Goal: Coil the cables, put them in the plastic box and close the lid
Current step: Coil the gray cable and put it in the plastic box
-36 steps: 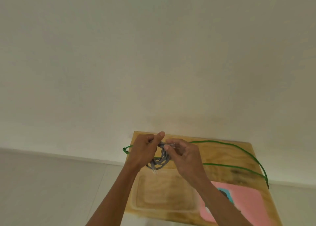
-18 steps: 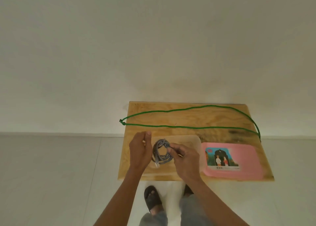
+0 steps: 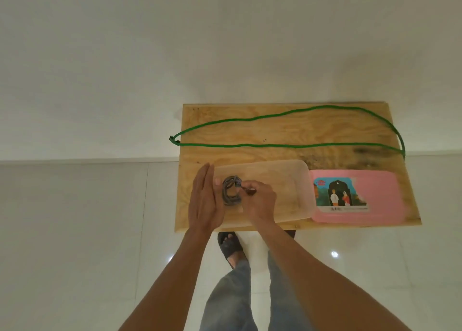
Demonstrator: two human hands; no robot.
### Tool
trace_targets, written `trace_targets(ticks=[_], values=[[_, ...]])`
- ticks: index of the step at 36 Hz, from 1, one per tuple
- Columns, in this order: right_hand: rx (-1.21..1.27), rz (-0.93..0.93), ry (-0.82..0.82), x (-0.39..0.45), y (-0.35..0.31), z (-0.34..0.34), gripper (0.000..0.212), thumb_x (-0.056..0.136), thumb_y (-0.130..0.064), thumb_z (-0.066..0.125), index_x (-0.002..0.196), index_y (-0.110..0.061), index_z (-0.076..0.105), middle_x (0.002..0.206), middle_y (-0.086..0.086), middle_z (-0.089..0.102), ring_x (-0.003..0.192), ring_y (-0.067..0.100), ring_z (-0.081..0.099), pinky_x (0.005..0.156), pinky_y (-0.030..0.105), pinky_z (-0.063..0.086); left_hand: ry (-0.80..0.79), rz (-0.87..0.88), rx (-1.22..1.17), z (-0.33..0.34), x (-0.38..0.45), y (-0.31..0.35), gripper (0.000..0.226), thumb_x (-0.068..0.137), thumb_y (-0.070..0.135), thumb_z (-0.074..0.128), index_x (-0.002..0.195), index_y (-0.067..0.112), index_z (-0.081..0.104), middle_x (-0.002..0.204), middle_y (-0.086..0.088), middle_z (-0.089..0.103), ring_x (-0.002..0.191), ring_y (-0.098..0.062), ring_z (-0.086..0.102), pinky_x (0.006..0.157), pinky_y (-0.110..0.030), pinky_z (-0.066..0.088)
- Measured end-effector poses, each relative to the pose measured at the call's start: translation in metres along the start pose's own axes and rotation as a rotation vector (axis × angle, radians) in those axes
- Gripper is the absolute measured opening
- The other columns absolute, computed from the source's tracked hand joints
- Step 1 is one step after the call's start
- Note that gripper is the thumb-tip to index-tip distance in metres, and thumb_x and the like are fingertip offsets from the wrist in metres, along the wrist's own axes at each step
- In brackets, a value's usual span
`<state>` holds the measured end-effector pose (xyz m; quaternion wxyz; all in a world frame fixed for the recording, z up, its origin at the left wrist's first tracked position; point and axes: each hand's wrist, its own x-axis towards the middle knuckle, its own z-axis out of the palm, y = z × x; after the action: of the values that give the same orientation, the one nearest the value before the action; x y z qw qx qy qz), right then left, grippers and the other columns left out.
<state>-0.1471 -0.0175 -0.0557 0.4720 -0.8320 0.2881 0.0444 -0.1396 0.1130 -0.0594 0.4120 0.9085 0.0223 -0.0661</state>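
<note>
Now that the grey coil (image 3: 231, 190) has come down into the box (image 3: 295, 180), right hand (image 3: 258, 199) pinching it, left hand (image 3: 203, 198) flat at its nine o'clock, the green cable (image 3: 275, 145) remains uncoiled on the counter (image 3: 250, 130).

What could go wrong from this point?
1. The grey coil looks untied; once the right hand lets go over the clear box, it may spring loose.
2. The green cable is still uncoiled, its looped end past the table edge; it could slide off.
3. The pink lid sits near the table's front edge.
</note>
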Motion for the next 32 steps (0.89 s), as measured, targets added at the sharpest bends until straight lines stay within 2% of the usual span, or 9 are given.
trace_targets(ticks=[3, 6, 11, 15, 18, 20, 24, 28, 32], values=[[0.01, 0.036, 0.005, 0.002, 0.003, 0.015, 0.009, 0.08, -0.008, 0.079, 0.089, -0.011, 0.077, 0.094, 0.005, 0.075, 0.086, 0.02, 0.07, 0.089, 0.033, 0.055, 0.004, 0.036, -0.005, 0.003, -0.004, -0.008, 0.067, 0.103, 0.052, 0.014, 0.155, 0.013, 0.031, 0.164, -0.003, 0.028, 0.152, -0.016, 0.02, 0.122, -0.043, 0.026], [0.05, 0.077, 0.014, 0.003, 0.004, 0.024, 0.012, 0.079, -0.008, 0.08, 0.09, -0.01, 0.077, 0.094, 0.005, 0.074, 0.086, 0.019, 0.069, 0.089, 0.033, 0.056, 0.012, 0.081, -0.025, 0.006, -0.007, -0.016, 0.064, 0.105, 0.05, 0.014, 0.155, 0.014, 0.03, 0.163, 0.002, 0.026, 0.153, -0.014, 0.019, 0.122, -0.042, 0.025], [0.044, 0.08, -0.02, 0.004, 0.002, 0.033, 0.014, 0.078, -0.01, 0.079, 0.092, -0.011, 0.076, 0.096, 0.002, 0.072, 0.084, 0.011, 0.064, 0.082, 0.015, 0.048, 0.02, 0.088, -0.047, 0.01, -0.006, -0.021, 0.066, 0.105, 0.051, 0.013, 0.155, 0.013, 0.031, 0.164, -0.002, 0.028, 0.153, -0.015, 0.019, 0.122, -0.042, 0.027], [0.064, 0.094, -0.095, 0.002, -0.001, 0.033, 0.023, 0.076, -0.011, 0.081, 0.097, -0.015, 0.073, 0.093, -0.004, 0.067, 0.085, 0.01, 0.062, 0.076, 0.012, 0.047, 0.023, 0.086, -0.057, 0.01, -0.006, -0.022, 0.067, 0.105, 0.052, 0.012, 0.155, 0.013, 0.032, 0.164, 0.0, 0.028, 0.153, -0.012, 0.018, 0.122, -0.042, 0.026], [0.07, 0.09, -0.15, 0.001, -0.002, 0.03, 0.034, 0.073, -0.015, 0.085, 0.104, -0.014, 0.072, 0.097, -0.004, 0.068, 0.087, 0.008, 0.06, 0.068, 0.002, 0.04, 0.028, 0.085, -0.069, 0.01, -0.005, -0.022, 0.067, 0.105, 0.053, 0.011, 0.155, 0.014, 0.032, 0.163, 0.002, 0.028, 0.153, -0.012, 0.018, 0.122, -0.04, 0.026], [0.064, 0.077, -0.184, 0.001, -0.002, 0.028, 0.039, 0.072, -0.017, 0.085, 0.108, -0.014, 0.072, 0.101, -0.004, 0.069, 0.09, 0.007, 0.06, 0.068, 0.001, 0.039, 0.031, 0.083, -0.076, 0.01, -0.005, -0.022, 0.067, 0.105, 0.053, 0.011, 0.155, 0.015, 0.033, 0.163, 0.005, 0.027, 0.152, -0.011, 0.02, 0.122, -0.038, 0.026], [0.043, 0.069, -0.214, 0.0, -0.001, 0.023, 0.041, 0.075, -0.011, 0.082, 0.113, -0.014, 0.069, 0.109, -0.003, 0.068, 0.102, 0.011, 0.061, 0.081, 0.01, 0.043, 0.02, 0.063, -0.099, 0.008, -0.005, -0.021, 0.068, 0.103, 0.055, 0.011, 0.155, 0.017, 0.033, 0.163, 0.006, 0.027, 0.151, -0.012, 0.023, 0.12, -0.037, 0.028], [0.043, 0.089, -0.238, 0.0, 0.0, 0.017, 0.042, 0.076, -0.011, 0.082, 0.116, -0.016, 0.067, 0.112, -0.004, 0.065, 0.106, 0.012, 0.06, 0.088, 0.018, 0.046, 0.004, 0.044, -0.108, 0.003, -0.005, -0.019, 0.069, 0.102, 0.057, 0.012, 0.154, 0.018, 0.035, 0.159, 0.012, 0.027, 0.15, -0.013, 0.026, 0.12, -0.04, 0.03], [0.031, 0.098, -0.258, 0.002, 0.001, 0.014, 0.043, 0.077, -0.018, 0.083, 0.117, -0.019, 0.066, 0.121, 0.001, 0.064, 0.106, 0.012, 0.061, 0.085, 0.017, 0.045, -0.004, 0.013, -0.137, -0.002, -0.004, -0.016, 0.074, 0.1, 0.063, 0.012, 0.152, 0.018, 0.038, 0.16, 0.004, 0.034, 0.148, -0.014, 0.03, 0.12, -0.044, 0.031]])
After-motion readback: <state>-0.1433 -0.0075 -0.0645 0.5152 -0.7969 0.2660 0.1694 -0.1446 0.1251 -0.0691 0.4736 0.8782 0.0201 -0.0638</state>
